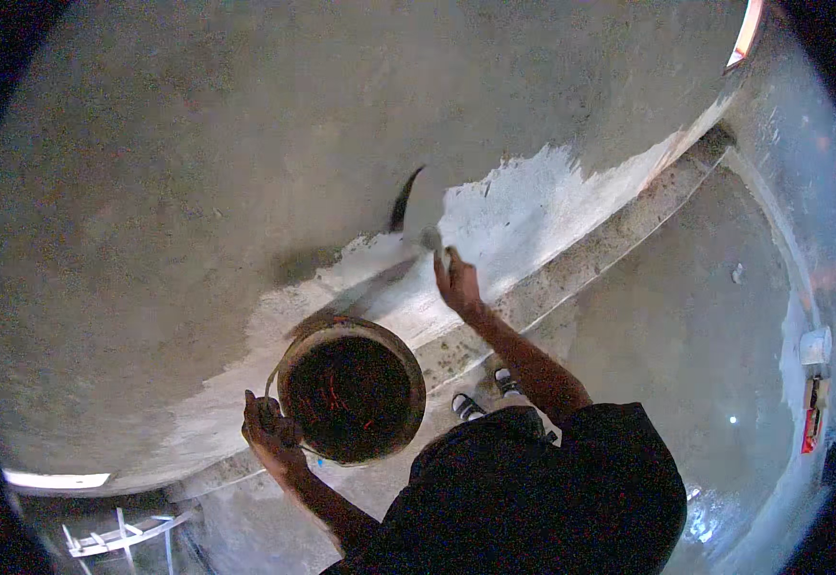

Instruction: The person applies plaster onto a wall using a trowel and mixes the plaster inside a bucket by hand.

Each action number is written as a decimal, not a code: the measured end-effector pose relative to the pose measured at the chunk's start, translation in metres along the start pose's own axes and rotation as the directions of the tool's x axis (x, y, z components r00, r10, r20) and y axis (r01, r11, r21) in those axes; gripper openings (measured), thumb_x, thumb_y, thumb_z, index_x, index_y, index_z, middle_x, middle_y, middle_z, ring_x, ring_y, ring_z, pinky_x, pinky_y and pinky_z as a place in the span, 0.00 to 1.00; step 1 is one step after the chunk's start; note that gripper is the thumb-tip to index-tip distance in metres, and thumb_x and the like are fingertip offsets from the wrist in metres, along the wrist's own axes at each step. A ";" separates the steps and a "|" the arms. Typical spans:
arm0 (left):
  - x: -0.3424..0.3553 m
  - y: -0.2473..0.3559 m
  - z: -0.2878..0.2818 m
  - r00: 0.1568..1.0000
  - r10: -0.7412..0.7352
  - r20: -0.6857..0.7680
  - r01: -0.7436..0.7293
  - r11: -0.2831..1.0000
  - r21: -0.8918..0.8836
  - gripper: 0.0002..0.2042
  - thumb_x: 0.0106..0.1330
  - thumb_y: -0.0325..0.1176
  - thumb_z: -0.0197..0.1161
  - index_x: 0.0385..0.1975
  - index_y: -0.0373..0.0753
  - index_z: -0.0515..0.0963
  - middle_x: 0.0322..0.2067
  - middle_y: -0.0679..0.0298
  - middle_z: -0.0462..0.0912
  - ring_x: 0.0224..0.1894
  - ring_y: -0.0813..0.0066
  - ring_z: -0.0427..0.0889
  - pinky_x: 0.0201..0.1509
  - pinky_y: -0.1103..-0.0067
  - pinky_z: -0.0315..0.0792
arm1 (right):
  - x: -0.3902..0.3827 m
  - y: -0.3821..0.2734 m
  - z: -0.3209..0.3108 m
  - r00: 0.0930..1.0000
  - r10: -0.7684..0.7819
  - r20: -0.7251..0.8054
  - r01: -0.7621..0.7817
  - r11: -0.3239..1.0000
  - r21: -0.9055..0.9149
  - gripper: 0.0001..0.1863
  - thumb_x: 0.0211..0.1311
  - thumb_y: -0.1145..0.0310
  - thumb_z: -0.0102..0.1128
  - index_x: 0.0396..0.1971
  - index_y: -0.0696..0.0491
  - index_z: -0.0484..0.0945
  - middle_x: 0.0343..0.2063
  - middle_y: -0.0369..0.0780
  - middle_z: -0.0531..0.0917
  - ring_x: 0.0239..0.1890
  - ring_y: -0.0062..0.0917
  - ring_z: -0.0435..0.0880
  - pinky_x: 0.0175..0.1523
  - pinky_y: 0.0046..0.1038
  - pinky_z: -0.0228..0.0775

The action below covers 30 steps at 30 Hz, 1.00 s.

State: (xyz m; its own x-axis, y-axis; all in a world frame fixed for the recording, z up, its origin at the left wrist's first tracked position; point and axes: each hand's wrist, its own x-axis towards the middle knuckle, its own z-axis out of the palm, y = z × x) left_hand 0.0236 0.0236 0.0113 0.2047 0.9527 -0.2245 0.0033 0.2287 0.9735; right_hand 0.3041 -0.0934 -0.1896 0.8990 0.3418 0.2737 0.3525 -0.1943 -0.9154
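Note:
My left hand is closed round the thin handle of a round bucket, at the bucket's left side. The bucket hangs in front of my body with its mouth toward me; its inside is dark, with a few reddish streaks, and the contents cannot be made out. Up and to the right, my right hand grips a pale, flat-bladed trowel-like tool against the wall. A dark crescent of shadow edges the blade. Wet-looking whitish coating covers the lower wall beside the tool.
A low concrete ledge runs along the wall's foot. My sandalled feet stand on the floor near it. A white ladder-like frame is at lower left. By the right-hand wall are a white container and a red object.

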 end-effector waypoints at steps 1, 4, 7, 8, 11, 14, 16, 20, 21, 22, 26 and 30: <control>0.005 -0.004 -0.003 1.000 0.002 -0.001 -0.002 1.000 -0.003 0.18 0.60 0.45 0.50 0.11 0.45 0.60 0.10 0.74 0.54 0.10 0.86 0.53 0.12 0.85 0.47 | -0.008 -0.008 0.003 0.998 -0.009 0.058 0.008 1.000 0.025 0.18 0.55 0.64 0.49 0.37 0.64 0.67 0.13 0.52 0.72 0.17 0.44 0.75 0.21 0.36 0.64; 0.013 -0.013 -0.011 0.993 0.120 -0.004 -0.120 0.993 0.008 0.18 0.60 0.44 0.50 0.10 0.45 0.60 0.10 0.74 0.55 0.11 0.85 0.54 0.13 0.85 0.49 | -0.022 -0.019 -0.010 0.986 0.014 0.164 -0.009 1.000 -0.029 0.13 0.56 0.63 0.49 0.32 0.60 0.67 0.12 0.50 0.73 0.18 0.44 0.75 0.22 0.36 0.66; 0.006 -0.007 -0.003 0.996 0.080 -0.039 -0.079 0.997 0.019 0.18 0.61 0.43 0.49 0.10 0.45 0.61 0.10 0.74 0.56 0.11 0.85 0.55 0.14 0.85 0.51 | -0.028 -0.008 -0.016 0.990 -0.076 0.120 0.072 0.997 0.042 0.11 0.57 0.64 0.48 0.26 0.57 0.66 0.09 0.47 0.71 0.13 0.39 0.73 0.19 0.34 0.63; 0.007 -0.009 -0.003 0.980 0.197 -0.014 -0.195 0.977 0.091 0.18 0.61 0.43 0.48 0.10 0.45 0.61 0.10 0.74 0.57 0.11 0.84 0.55 0.14 0.85 0.51 | -0.028 0.001 -0.018 0.998 -0.023 0.058 0.019 0.998 0.060 0.11 0.58 0.64 0.48 0.26 0.57 0.66 0.07 0.45 0.69 0.10 0.34 0.70 0.17 0.32 0.60; 0.014 -0.016 -0.004 0.937 0.348 0.034 -0.348 0.916 0.198 0.18 0.61 0.42 0.48 0.10 0.45 0.61 0.10 0.74 0.57 0.11 0.84 0.55 0.14 0.85 0.51 | -0.019 0.036 -0.021 0.998 0.021 -0.064 -0.016 0.996 0.087 0.18 0.61 0.61 0.45 0.33 0.65 0.66 0.07 0.31 0.65 0.09 0.13 0.63 0.13 0.19 0.54; 0.017 -0.017 -0.012 0.884 0.458 0.100 -0.460 0.805 0.375 0.18 0.61 0.42 0.48 0.09 0.45 0.61 0.09 0.74 0.58 0.11 0.84 0.55 0.15 0.85 0.51 | 0.005 0.032 -0.025 0.965 -0.176 -0.192 0.183 0.983 0.018 0.18 0.60 0.62 0.47 0.38 0.65 0.64 0.06 0.34 0.64 0.07 0.16 0.61 0.12 0.22 0.54; 0.011 -0.012 -0.007 0.838 0.520 0.167 -0.527 0.692 0.493 0.18 0.61 0.43 0.48 0.10 0.44 0.62 0.09 0.74 0.58 0.11 0.85 0.55 0.15 0.85 0.52 | 0.012 0.013 -0.021 0.984 -0.061 -0.169 0.065 0.998 0.018 0.16 0.58 0.64 0.48 0.36 0.65 0.66 0.05 0.38 0.65 0.07 0.22 0.63 0.13 0.25 0.54; 0.007 -0.011 0.003 0.882 0.472 -0.001 -0.451 0.844 0.289 0.18 0.60 0.43 0.49 0.10 0.45 0.62 0.09 0.74 0.58 0.11 0.85 0.55 0.14 0.85 0.51 | -0.007 0.004 0.006 0.957 -0.282 -0.065 0.271 0.952 -0.139 0.15 0.55 0.63 0.50 0.34 0.62 0.68 0.11 0.49 0.73 0.15 0.40 0.75 0.21 0.35 0.65; 0.007 -0.011 0.002 0.873 0.488 0.004 -0.467 0.832 0.299 0.18 0.60 0.44 0.49 0.10 0.45 0.62 0.09 0.74 0.58 0.10 0.85 0.55 0.13 0.85 0.50 | -0.016 -0.003 0.006 0.985 -0.147 0.093 0.146 0.989 0.022 0.16 0.55 0.62 0.50 0.34 0.61 0.67 0.13 0.51 0.74 0.18 0.43 0.76 0.24 0.37 0.67; 0.005 -0.009 0.000 0.873 0.488 0.001 -0.465 0.832 0.301 0.18 0.60 0.44 0.49 0.10 0.45 0.62 0.09 0.74 0.58 0.10 0.85 0.55 0.13 0.85 0.50 | -0.020 -0.009 0.002 0.965 -0.119 0.235 0.127 0.992 -0.017 0.15 0.55 0.61 0.49 0.33 0.59 0.67 0.14 0.51 0.74 0.20 0.45 0.76 0.25 0.38 0.67; 0.004 -0.001 0.001 0.996 0.086 -0.033 -0.085 0.996 0.013 0.18 0.60 0.44 0.49 0.10 0.45 0.63 0.08 0.74 0.58 0.09 0.85 0.54 0.12 0.85 0.48 | -0.032 -0.010 -0.009 0.951 -0.100 0.293 0.102 0.995 0.005 0.12 0.55 0.62 0.49 0.29 0.56 0.67 0.15 0.50 0.74 0.20 0.46 0.75 0.25 0.38 0.67; 0.002 -0.003 -0.002 0.995 0.095 0.002 -0.095 0.995 0.010 0.19 0.60 0.45 0.49 0.09 0.44 0.64 0.08 0.74 0.58 0.08 0.84 0.54 0.11 0.85 0.48 | -0.025 0.020 -0.016 0.995 -0.094 -0.023 0.095 0.995 0.035 0.11 0.58 0.65 0.49 0.29 0.59 0.69 0.06 0.37 0.68 0.08 0.16 0.64 0.12 0.23 0.53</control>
State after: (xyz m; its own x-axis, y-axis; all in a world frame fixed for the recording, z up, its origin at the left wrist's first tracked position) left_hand 0.0218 0.0259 0.0082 0.2060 0.9697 -0.1311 -0.0066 0.1353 0.9908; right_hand 0.2932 -0.1204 -0.2099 0.8674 0.3376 0.3655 0.4271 -0.1282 -0.8951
